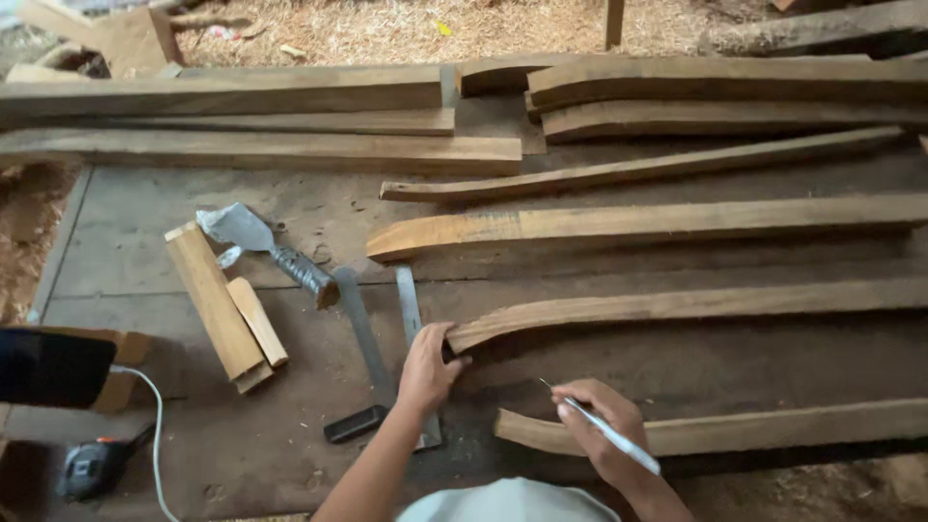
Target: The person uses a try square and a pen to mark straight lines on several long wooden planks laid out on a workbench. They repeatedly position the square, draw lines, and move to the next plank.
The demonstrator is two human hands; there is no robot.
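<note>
My left hand (pixel 427 367) rests on the near end of a curved wooden piece (pixel 677 307), fingers curled around its tip. Just left of that hand lies a metal try square (pixel 372 338) with a dark stock. My right hand (pixel 599 425) holds a thin white pen or pencil (pixel 614 433), hovering above the left end of the nearest curved wooden piece (pixel 773 425). Both pieces lie flat on a worn dark work surface (pixel 242 454).
More curved and straight wooden pieces (pixel 638 222) lie further back. At left are two short wood blocks (pixel 222 314), a wrapped-handle scraper (pixel 266 246), a dark phone-like device (pixel 53 367) with a white cable, and a power tool (pixel 92 466). Sawdust covers the ground beyond.
</note>
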